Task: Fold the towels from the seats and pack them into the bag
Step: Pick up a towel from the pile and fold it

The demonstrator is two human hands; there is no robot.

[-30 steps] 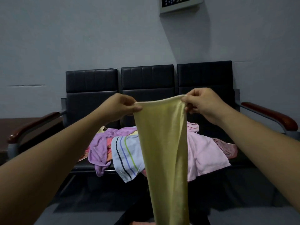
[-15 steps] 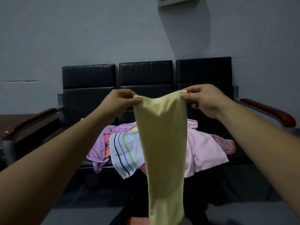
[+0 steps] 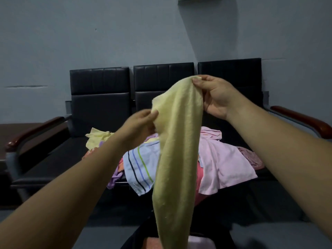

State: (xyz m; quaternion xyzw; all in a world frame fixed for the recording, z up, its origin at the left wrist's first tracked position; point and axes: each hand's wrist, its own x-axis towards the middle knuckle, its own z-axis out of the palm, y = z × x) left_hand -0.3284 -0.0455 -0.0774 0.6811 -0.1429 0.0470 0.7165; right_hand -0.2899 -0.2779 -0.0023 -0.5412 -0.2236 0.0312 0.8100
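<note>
A long yellow towel [image 3: 177, 159] hangs down in front of me, folded lengthwise. My right hand [image 3: 214, 97] pinches its top corner high up. My left hand [image 3: 139, 125] is lower and grips the towel's left edge a little below the top. Behind it, a heap of towels lies on the black seats: a light blue striped towel [image 3: 141, 165], a pink towel [image 3: 221, 160], a purple towel [image 3: 115, 178] and a second yellow towel [image 3: 96, 138]. At the bottom edge a dark bag [image 3: 136, 238] shows its opening, with folded cloth inside, partly hidden by the towel.
The row of three black seats [image 3: 100, 103] stands against a grey wall, with red-brown armrests left [image 3: 34, 131] and right [image 3: 301, 119]. A dark table [image 3: 10, 130] is at the far left. Grey floor lies in front.
My left hand has dropped from the top edge to lower on the towel's left side, while my right hand lifted its corner higher. The top edge now slopes instead of lying level.
</note>
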